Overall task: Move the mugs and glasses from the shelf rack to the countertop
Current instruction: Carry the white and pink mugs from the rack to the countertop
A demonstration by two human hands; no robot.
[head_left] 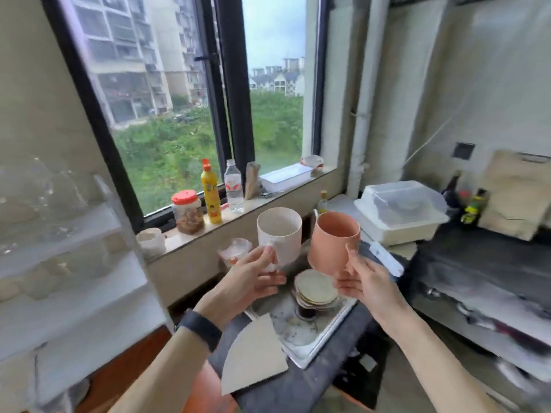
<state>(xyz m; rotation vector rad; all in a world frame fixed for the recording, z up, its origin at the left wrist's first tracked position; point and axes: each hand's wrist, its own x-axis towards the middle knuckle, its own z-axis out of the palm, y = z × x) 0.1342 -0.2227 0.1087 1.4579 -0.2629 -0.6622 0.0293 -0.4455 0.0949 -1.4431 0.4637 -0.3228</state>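
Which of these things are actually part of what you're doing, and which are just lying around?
Part of the job:
white mug in the left hand
pink mug in the right hand
shelf rack
dark countertop

Just lying about:
yellow bottle, water bottle and red-lidded jar on the sill
lidded plastic box
stack of small plates

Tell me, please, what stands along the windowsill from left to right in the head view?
White cup → red-lidded jar → yellow bottle → clear water bottle → white tray.
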